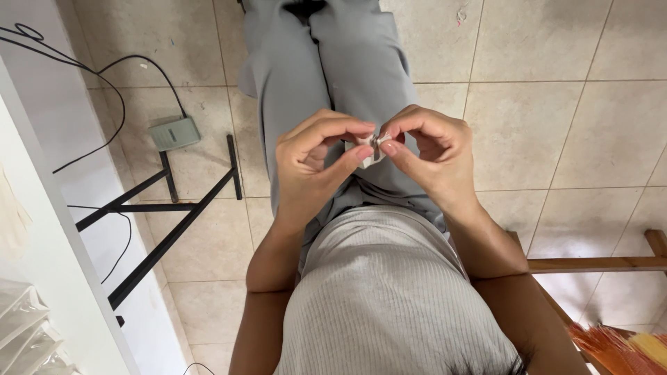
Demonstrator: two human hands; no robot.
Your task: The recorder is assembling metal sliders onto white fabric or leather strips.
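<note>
At the far left stands a white counter (48, 229) edge, with some clear plastic bags (24, 326) stacked low beside it. Two black cables (111, 90) run over the tiled floor (556, 125) to one small grey box (174, 132), and next to it is one black metal frame (167, 208).

In the middle, the left hand (316, 163) and the right hand (427, 153) meet above the grey trousers (326, 69). Both are closed in a pinch on one small white piece (372, 149), held between thumbs and forefingers (it looks like folded paper or cloth, I cannot tell which). A thin metal-like bit seems to sit at its top, but it is too small to be sure. The piece is in the air, well above the floor, touching only the fingertips.

I think the risk is that the piece slips out, because only the fingertips hold it and it is very small; then it would fall on the trousers or the floor. If the shiny bit is sharp, it could also prick a finger.

At the right is one wooden frame (597, 264), and in the corner a bundle of orange and yellow fibres (625, 347)
</note>
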